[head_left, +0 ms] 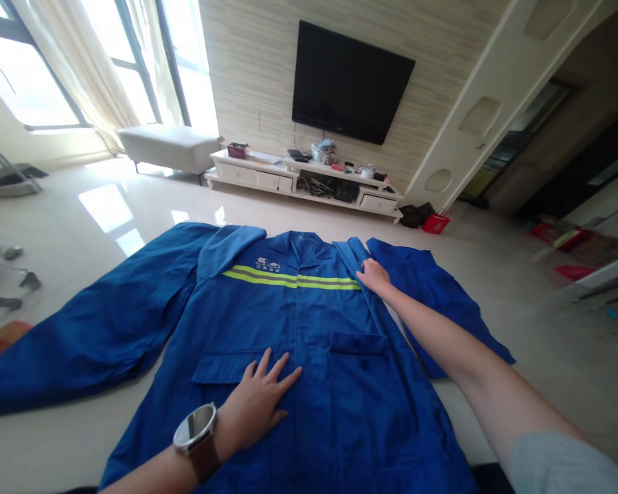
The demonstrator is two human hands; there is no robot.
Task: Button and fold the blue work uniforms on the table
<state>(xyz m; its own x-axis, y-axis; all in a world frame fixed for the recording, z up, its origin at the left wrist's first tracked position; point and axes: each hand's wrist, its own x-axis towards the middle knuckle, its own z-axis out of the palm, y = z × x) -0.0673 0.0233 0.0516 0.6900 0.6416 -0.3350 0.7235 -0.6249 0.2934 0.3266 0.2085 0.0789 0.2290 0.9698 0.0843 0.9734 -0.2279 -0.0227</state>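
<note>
While a blue collared work jacket [211, 322] lay front-up across the lower frame, the left hand [255, 405] pressed it, fingers apart, apparently steadying it; the right hand [375, 276] pinched cloth near one shoulder, perhaps straightening it. A lime-edged grey stripe [268, 277] crossed the chest between small white lettering [268, 266] and flapped pockets [358, 343].

the jacket [312, 319] lies before the cabinet [244, 175].
</note>
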